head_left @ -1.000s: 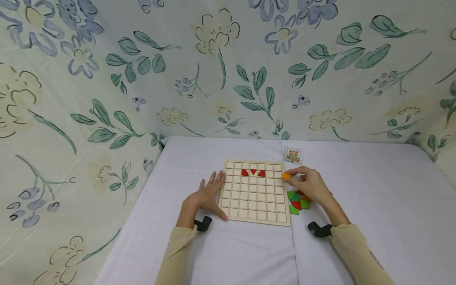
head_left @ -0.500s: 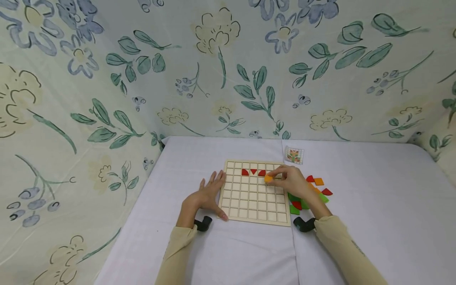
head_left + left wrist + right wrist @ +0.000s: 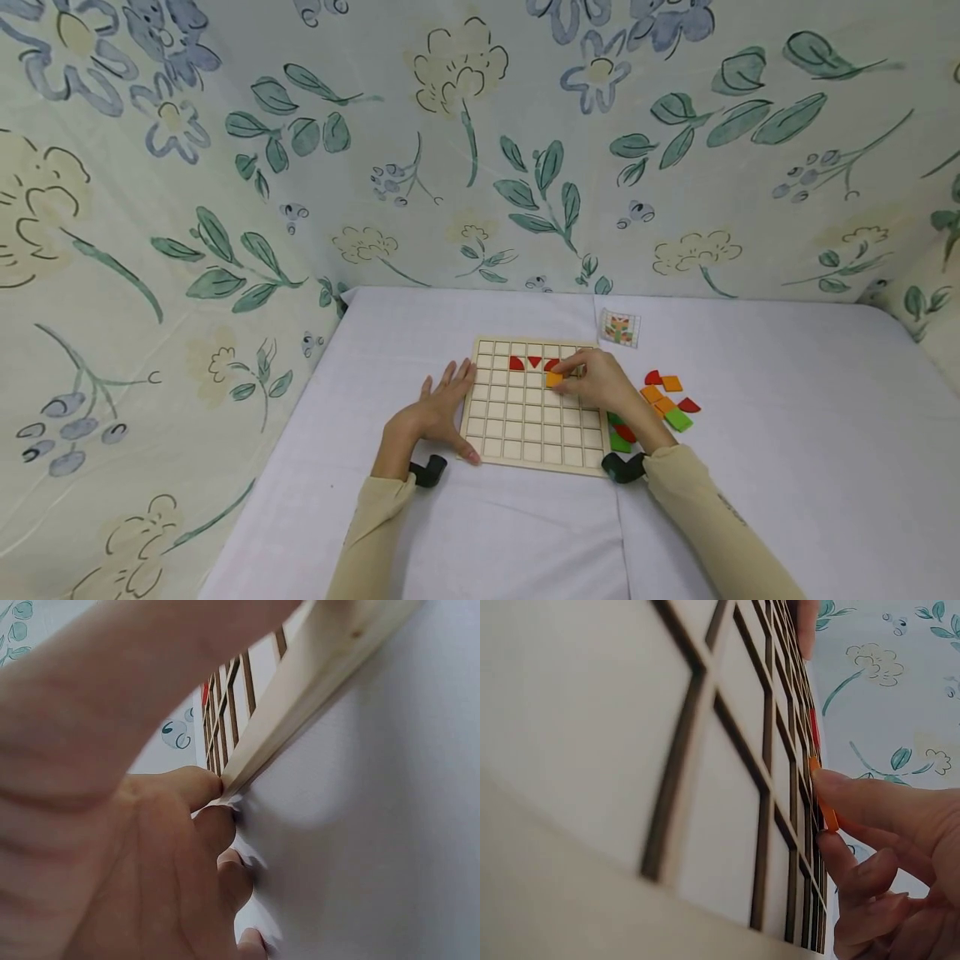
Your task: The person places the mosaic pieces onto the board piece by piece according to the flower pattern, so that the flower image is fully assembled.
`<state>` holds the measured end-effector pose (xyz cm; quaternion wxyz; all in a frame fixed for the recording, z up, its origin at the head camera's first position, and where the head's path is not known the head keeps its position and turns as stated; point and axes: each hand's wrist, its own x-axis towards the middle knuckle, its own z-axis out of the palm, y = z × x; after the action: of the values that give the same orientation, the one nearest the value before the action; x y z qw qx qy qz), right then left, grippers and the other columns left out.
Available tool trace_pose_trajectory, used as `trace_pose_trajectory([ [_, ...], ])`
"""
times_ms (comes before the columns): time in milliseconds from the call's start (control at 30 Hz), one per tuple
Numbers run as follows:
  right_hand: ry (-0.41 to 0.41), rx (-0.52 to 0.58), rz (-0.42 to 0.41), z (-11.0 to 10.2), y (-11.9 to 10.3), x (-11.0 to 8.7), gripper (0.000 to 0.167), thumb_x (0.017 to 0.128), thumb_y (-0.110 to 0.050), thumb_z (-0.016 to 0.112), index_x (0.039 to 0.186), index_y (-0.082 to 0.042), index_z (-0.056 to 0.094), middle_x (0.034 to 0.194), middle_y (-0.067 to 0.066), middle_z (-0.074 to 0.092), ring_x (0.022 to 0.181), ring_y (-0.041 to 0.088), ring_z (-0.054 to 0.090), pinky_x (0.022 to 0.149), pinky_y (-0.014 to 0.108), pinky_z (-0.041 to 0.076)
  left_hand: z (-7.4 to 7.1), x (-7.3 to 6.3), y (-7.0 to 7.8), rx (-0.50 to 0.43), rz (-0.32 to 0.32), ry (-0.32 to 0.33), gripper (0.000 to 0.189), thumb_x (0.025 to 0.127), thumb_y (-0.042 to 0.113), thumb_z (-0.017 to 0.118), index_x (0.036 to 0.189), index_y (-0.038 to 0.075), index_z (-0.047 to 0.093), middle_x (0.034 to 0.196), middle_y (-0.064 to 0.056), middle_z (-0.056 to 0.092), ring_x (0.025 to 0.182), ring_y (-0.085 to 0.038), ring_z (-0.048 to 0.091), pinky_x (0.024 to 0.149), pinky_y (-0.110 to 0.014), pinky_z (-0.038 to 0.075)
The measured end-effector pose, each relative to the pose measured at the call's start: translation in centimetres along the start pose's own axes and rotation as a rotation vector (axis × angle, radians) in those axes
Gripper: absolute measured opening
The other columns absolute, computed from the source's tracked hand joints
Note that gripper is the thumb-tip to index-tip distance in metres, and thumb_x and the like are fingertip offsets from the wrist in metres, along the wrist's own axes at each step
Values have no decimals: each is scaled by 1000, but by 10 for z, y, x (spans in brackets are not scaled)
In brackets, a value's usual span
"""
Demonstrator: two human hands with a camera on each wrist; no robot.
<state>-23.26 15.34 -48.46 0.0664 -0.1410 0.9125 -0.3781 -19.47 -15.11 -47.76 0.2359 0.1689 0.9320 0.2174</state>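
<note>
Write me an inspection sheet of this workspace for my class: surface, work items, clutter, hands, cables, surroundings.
Surface: white cloth, lightly creased.
Work items: grid board, with three red pieces in one row; orange square just nearer than the right-hand red piece, seating unclear; card beyond the board's far right corner; loose pieces in red, orange and green to the board's right.
Clutter: nothing seen.
Hands: left hand rests against the board's left edge; right hand pinches the orange square; black device at each wrist.
Cables: nothing seen.
Surroundings: floral backdrop behind and at both sides.
</note>
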Motion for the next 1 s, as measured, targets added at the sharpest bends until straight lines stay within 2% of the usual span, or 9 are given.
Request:
trace_pose_trajectory([
  [300,-3,33,51,0,0,1,29,85,-16,86,110,-5,80,102,12,73,83,21,56,69,28,47,-1,-1,1,1,-1,-5,152,59,44,101,167,13,-1,176,-4,-11,163,-28,-16,130,-62,-8],
  [500,-22,102,78,0,2,0,26,85,-14,86,109,-5,81,95,11,70,76,19,54,61,24,43,0,0,1,-1,-3,-6,152,59,44,101,167,13,-1,176,-4,-10,163,-29,-15,130,-62,-7],
  [767,-31,137,130,2,2,2,23,86,-15,85,108,-9,82,78,4,55,73,18,48,61,24,35,0,0,-1,0,-2,-7,153,59,44,101,167,14,-2,176,-4,-11,162,-28,-16,130,-62,-8],
  [1000,-43,181,183,2,2,4,23,85,-17,86,107,-9,83,82,3,45,73,19,40,61,27,29,0,1,-1,0,-2,-9,153,59,45,101,167,13,-2,176,-4,-12,162,-28,-16,130,-62,-8],
])
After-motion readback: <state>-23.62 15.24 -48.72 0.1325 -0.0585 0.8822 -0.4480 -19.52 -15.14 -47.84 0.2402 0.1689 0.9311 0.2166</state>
